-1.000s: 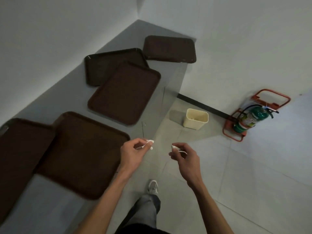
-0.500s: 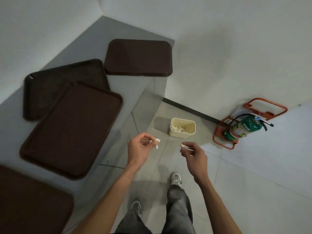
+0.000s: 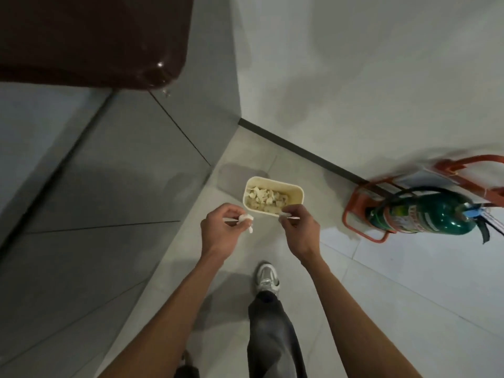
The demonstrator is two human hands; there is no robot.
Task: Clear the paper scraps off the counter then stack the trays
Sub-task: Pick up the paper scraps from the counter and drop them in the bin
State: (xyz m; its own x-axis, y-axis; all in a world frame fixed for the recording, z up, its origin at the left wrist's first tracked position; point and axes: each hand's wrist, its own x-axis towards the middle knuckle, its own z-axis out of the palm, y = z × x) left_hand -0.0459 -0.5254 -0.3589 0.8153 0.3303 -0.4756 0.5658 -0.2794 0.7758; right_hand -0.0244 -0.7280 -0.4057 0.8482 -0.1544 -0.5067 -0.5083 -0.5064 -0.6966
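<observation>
Since half a second before, both hands had advanced to the cream bin [image 3: 296,192], which filled more of the head view, and only one tray remained in frame.

Head view:
- Bin: rectangular, smooth-walled plastic with rounded corners, standing on pale glossy floor tiles [image 3: 381,296]. Crumpled white scraps [image 3: 261,197] lay heaped inside it.
- Left hand [image 3: 218,233]: positioned just left of the bin's near edge, fingers curled, pinching a crumpled white paper scrap [image 3: 245,220] between thumb and fingertips. One torn end hung below the pinch.
- Right hand [image 3: 300,230]: over the bin's near right corner, fingers curled, pinching a second small white scrap [image 3: 285,214] at the rim.
- Tray [image 3: 95,36]: dark brown, glossy, round-cornered, on the grey matte counter [image 3: 41,118], far up and left of the bin. Its corner overhung the counter edge.
- Fire extinguisher [image 3: 436,214]: green, cylindrical, shiny, with a black hose, in an orange tubular stand [image 3: 365,236] right of the bin, against the white wall.
- White mesh shoe [image 3: 267,278] and grey trouser leg [image 3: 272,336]: on the tiles below the bin, between the forearms.
</observation>
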